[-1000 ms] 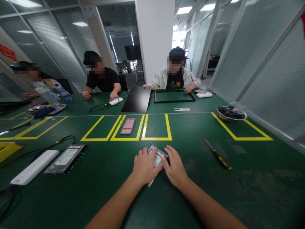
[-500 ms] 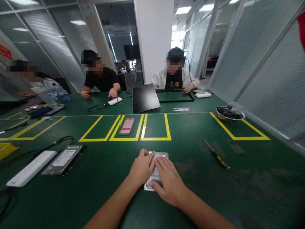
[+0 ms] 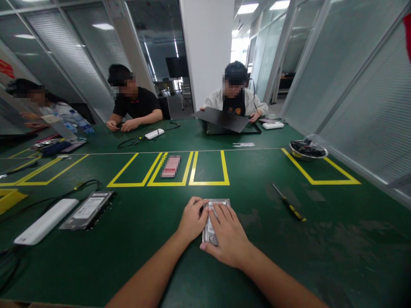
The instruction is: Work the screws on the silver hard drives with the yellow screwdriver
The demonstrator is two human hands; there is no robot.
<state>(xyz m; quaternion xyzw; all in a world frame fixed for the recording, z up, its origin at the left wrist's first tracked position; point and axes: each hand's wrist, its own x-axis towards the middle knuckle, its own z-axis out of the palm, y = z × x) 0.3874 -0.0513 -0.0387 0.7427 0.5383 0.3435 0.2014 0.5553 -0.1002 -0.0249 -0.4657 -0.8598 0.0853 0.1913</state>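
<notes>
HDD (image 3: pixel 210 232) is prob. being steadied, L hand (image 3: pixel 192 220) curled at edge (pinch unclear), R hand (image 3: pixel 228 233) spread atop; lifting needs edge grip.

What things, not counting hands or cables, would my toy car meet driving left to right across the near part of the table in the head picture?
Yellow thing, white bar, left drive, middle drive, screwdriver.

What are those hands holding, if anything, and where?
A silver hard drive: left hand at its left edge, right hand across its top. Whether either grips it can't be told.
</notes>
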